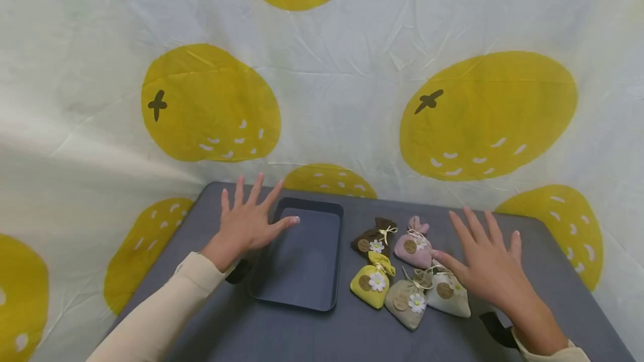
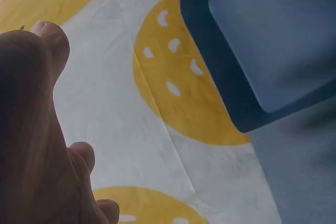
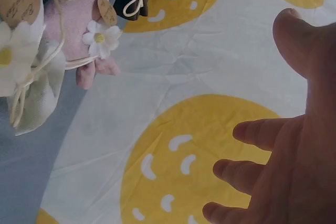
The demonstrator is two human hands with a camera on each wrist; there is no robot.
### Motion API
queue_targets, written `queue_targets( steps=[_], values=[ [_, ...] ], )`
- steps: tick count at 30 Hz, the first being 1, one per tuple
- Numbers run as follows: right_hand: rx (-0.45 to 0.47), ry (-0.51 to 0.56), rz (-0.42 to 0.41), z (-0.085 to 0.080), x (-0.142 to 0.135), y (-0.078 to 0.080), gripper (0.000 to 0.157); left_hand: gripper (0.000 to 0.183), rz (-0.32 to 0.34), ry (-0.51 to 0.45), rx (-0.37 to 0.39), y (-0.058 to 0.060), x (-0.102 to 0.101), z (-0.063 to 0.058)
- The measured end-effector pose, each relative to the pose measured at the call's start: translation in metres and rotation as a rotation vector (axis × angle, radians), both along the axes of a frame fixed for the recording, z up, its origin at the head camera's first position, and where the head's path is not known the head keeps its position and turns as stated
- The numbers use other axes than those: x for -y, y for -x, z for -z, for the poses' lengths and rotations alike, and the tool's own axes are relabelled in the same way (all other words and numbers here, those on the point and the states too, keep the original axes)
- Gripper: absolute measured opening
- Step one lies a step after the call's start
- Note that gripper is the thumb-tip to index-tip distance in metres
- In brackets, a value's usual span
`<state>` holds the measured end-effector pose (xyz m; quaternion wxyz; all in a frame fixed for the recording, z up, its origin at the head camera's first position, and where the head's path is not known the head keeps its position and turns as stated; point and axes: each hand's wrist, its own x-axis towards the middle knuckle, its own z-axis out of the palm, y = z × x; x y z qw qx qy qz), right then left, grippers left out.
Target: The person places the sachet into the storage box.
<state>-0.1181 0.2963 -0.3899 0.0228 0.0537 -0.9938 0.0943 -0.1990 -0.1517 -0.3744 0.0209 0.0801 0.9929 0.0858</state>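
Yellow bag [image 1: 369, 289], brown bag [image 1: 366, 237], pink bag [image 1: 412, 255], tan bag [image 1: 408, 317] and white bag [image 1: 455, 305] sit close together on the grey table [image 1: 347, 342], just right of the dark tray [image 1: 304, 272]. Brown and pink are at the back, yellow and tan are nearer the front, and white is on the right side. Each bag has a round tag [image 1: 366, 282] and a white flower [image 1: 417, 303].

The left hand [image 1: 246, 225] is up over the left side of the tray. Its grip is loose, with straight fingers spread wide. The right hand [image 1: 490, 270] is up by the right side of the bags. Its grip is loose too, and its thumb points at the pink and white bags, but I cannot tell if it touches one.

Behind the table hangs a white cloth [image 1: 342, 116] with big yellow fruit shapes [image 1: 211, 99] on it
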Motion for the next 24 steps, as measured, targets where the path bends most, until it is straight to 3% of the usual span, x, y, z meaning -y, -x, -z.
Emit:
queue_targets(
  steps=[24],
  values=[
    [0.062,0.020,0.052,0.020,-0.022,-0.010,0.097,0.101,-0.035,-0.034,-0.018,-0.004,0.023,0.032]
  ],
)
